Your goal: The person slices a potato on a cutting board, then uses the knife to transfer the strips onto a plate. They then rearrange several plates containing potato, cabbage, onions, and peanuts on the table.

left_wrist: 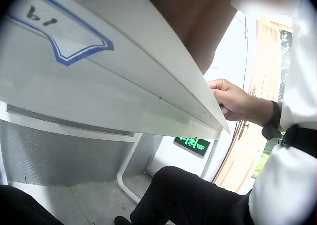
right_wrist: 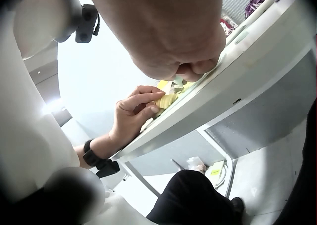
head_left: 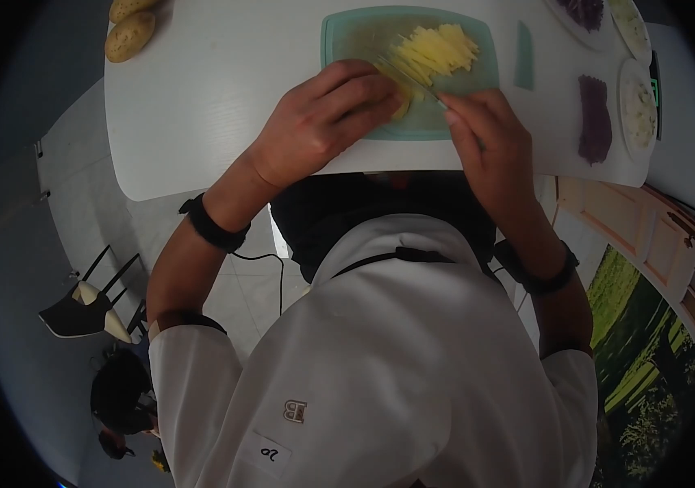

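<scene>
On the green cutting board (head_left: 347, 37), a pile of thin yellow potato strips (head_left: 441, 49) lies toward the far right. My right hand (head_left: 490, 138) grips a kitchen knife (head_left: 414, 79), its blade slanting up and left, close beside the left fingertips. With curled fingers, my left hand (head_left: 323, 118) holds sliced potato on the board's near left part. The right wrist view shows these potato slices (right_wrist: 166, 101) stacked against the left fingertips and thumb. From the left wrist view only the right hand (left_wrist: 233, 99) shows past the table edge; the board is hidden there.
Whole potatoes (head_left: 130, 37) lie at the table's far left. Right of the board are a flat teal strip (head_left: 524, 57), a purple block (head_left: 595, 122) and a plate of pale food (head_left: 638, 106). The white table's near edge (head_left: 225, 185) runs just before the body.
</scene>
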A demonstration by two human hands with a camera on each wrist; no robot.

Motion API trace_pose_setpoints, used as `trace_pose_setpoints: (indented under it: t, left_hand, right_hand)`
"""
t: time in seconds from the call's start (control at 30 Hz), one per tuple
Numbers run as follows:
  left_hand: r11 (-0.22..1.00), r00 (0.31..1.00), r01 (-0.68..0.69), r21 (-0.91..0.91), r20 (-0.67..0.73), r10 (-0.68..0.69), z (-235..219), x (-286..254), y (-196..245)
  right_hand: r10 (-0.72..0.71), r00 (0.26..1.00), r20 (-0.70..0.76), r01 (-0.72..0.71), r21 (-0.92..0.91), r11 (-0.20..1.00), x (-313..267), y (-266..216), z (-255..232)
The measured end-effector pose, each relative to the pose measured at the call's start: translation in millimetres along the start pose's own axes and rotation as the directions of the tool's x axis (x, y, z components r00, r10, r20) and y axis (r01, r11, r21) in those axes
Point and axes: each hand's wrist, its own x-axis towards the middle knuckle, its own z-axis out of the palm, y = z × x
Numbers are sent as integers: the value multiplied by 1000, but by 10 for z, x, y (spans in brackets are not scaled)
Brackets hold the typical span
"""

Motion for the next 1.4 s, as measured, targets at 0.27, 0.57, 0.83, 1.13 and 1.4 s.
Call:
trace_pose_setpoints:
  t: [0.27, 0.57, 0.83, 1.13, 1.4]
  left_hand:
    - [1000, 1000, 15, -13, 27, -15, -5, -10, 10]
    - [1000, 1000, 0, -22, -7, 0, 31, 1, -4]
    - [1000, 1000, -5, 1, 10, 5, 6, 7, -2]
    - [1000, 1000, -7, 0, -2, 7, 14, 13, 3]
    - [1000, 1000, -7, -6, 0, 7, 11, 18, 3]
  right_hand:
    - [-13, 998, 57, 15, -44, 999, -29, 54, -71]
    - [-130, 991, 16, 131, -179, 975, -88, 33, 33]
    - [-61, 998, -12, 60, -64, 996, -51, 24, -21]
    - [-96, 994, 56, 99, -53, 994, -48, 20, -74]
    - [-146, 986, 81, 155, -106, 982, -5, 40, -71]
